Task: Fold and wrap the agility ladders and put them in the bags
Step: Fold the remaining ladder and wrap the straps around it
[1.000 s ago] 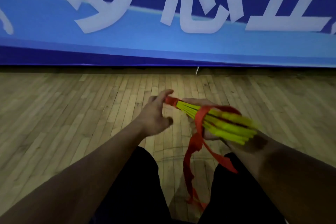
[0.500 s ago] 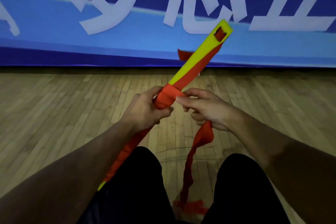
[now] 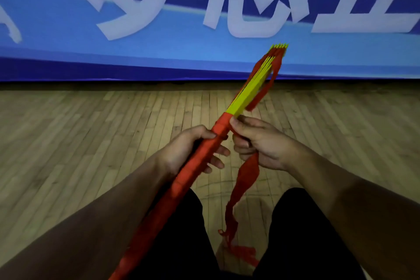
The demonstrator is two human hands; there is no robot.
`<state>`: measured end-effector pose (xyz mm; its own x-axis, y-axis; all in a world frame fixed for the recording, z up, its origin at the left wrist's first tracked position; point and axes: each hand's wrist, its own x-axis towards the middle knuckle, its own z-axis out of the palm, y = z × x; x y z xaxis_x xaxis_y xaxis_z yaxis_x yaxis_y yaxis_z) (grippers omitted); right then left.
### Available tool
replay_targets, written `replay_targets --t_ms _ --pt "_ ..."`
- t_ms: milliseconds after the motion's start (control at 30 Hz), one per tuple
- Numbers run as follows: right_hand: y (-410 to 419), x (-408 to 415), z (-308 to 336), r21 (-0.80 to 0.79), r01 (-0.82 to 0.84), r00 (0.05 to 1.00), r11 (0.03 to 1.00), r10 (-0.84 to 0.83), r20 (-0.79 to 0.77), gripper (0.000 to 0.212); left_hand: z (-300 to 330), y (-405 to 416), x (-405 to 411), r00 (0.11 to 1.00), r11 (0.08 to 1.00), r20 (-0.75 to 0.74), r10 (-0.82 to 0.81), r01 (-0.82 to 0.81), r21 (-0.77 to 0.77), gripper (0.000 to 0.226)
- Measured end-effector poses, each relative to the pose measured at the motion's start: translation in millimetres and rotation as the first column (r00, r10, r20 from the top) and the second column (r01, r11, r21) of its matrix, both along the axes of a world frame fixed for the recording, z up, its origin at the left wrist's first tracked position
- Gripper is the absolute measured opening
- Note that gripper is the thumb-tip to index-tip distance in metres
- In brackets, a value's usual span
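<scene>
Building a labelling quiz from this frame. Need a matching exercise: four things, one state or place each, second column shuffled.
Things:
1. left hand
2. right hand
3. bundle of yellow plastic ladder rungs
4. loose red webbing strap

States:
A. hangs down between the knees
B. pinches the strap beside the wrapped bundle
C. points up and away, partly wrapped in red
D. grips the wrapped part

Pairs: 1-D, 2-B, 3-C, 4-A

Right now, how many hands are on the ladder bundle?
2. The left hand grips the strap-wrapped middle of the ladder bundle; the right hand pinches the red strap at the wrap's upper edge.
</scene>
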<state>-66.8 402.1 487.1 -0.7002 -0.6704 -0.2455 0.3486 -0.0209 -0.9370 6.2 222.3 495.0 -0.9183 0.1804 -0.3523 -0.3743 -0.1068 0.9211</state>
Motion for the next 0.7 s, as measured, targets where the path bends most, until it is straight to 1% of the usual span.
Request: replay_targets --t_ms 33,67,100,133,167,200,267,300,367,400,433,467,533,600,633,700 --pt "-3.4 2.1 0.1 -0.009 0.026 1.0 1.0 -0.026 -0.004 0.023 2.0 2.0 1.2 0.997 0.997 0.058 -0.052 0.049 0.052 0.049" --pt "-6.3 3.6 -0.4 0.0 0.066 0.997 0.998 -0.066 -0.034 0.024 1.5 3.2 0.7 0.993 0.995 0.075 -0.093 0.089 0.052 0.05" --pt "-8.9 4.6 -1.7 0.026 0.116 0.99 0.993 -0.113 -0.086 0.024 1.1 4.9 -0.2 0.989 0.991 0.063 -0.13 0.131 -0.013 0.049" --pt "-11.2 4.8 -2.3 0.062 0.168 0.977 0.984 -0.158 -0.145 0.025 0.1 5.6 -2.3 0.987 0.976 0.029 -0.158 0.161 -0.149 0.048" --pt "-12.7 5.1 -2.6 0.098 0.214 0.961 0.972 -0.192 -0.2 0.025 -1.0 6.9 -3.4 0.985 0.937 -0.015 -0.172 0.159 -0.312 0.049" --pt "-13.7 4.9 -2.9 0.129 0.249 0.946 0.96 -0.212 -0.247 0.025 -3.6 8.0 -5.0 0.985 0.884 -0.062 -0.16 0.115 -0.452 0.055" --pt "-13.7 3.9 -1.6 0.164 0.276 0.928 0.947 -0.218 -0.301 0.026 -9.2 12.9 -5.8 0.982 0.792 -0.162 -0.092 -0.027 -0.61 0.071" --pt "-12.2 3.9 0.3 0.174 0.264 0.927 0.949 -0.199 -0.317 0.026 -11.4 17.7 -4.5 0.974 0.726 -0.214 -0.07 -0.097 -0.681 0.081" --pt "-7.6 3.6 3.1 0.223 0.214 0.929 0.951 -0.128 -0.347 0.027 -15.0 29.0 -0.2 0.954 0.521 -0.284 -0.098 -0.194 -0.832 0.098" --pt "-3.6 3.7 3.2 0.264 0.195 0.93 0.945 -0.093 -0.356 0.028 -17.6 33.3 1.6 0.946 0.422 -0.298 -0.128 -0.22 -0.88 0.102" --pt "0.8 2.8 2.2 0.302 0.178 0.931 0.936 -0.061 -0.36 0.027 -18.6 36.1 3.4 0.938 0.363 -0.317 -0.141 -0.249 -0.898 0.101" --pt "5.8 1.8 1.1 0.329 0.16 0.933 0.931 -0.034 -0.358 0.026 -20.0 35.9 3.8 0.934 0.352 -0.331 -0.136 -0.267 -0.897 0.097" --pt "16.1 -2.4 -0.5 0.368 0.099 0.936 0.925 0.039 -0.35 0.02 -22.3 32.1 3.6 0.929 0.384 -0.356 -0.104 -0.293 -0.876 0.085" --pt "19.9 -5.7 1.2 0.416 0.032 0.927 0.909 0.128 -0.352 0.014 -24.4 26.5 2.8 0.932 0.414 -0.354 -0.071 -0.295 -0.861 0.079" --pt "20.0 -7.8 1.3 0.476 0.027 0.907 0.879 0.178 -0.381 0.014 -25.4 25.0 2.0 0.937 0.432 -0.346 -0.056 -0.289 -0.854 0.08" --pt "16.5 -11.9 0.3 0.635 0.085 0.83 0.768 0.298 -0.472 0.015 -25.4 23.8 0.6 0.942 0.45 -0.331 -0.044 -0.277 -0.849 0.082"
